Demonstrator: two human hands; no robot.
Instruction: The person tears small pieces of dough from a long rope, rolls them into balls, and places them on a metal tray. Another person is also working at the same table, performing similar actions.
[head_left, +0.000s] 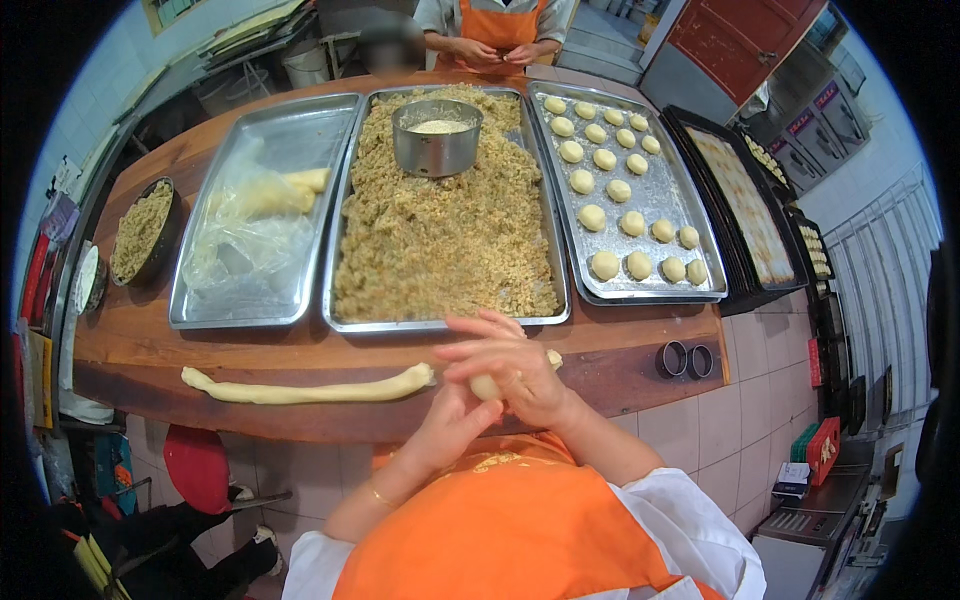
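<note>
A pale dough ball (486, 386) is held between my two hands, above the near edge of the wooden table. My left hand (448, 424) supports it from below, with the thumb along its near side. Cupped over the top is my right hand (517, 369), its fingers pointing left and partly covering the ball. To the left, a long dough rope (307, 391) lies on the table, its right end close to my left fingers. A small dough piece (554, 358) shows just beyond my right hand, mostly hidden by it.
A metal tray of crumbly filling (442, 247) carries a metal ring (437, 154). Right of it stands a tray (667, 191) of several dough balls; left, a tray (247, 300) with bagged dough. Two ring cutters (686, 360) lie at right. A person in an orange apron (499, 34) stands opposite.
</note>
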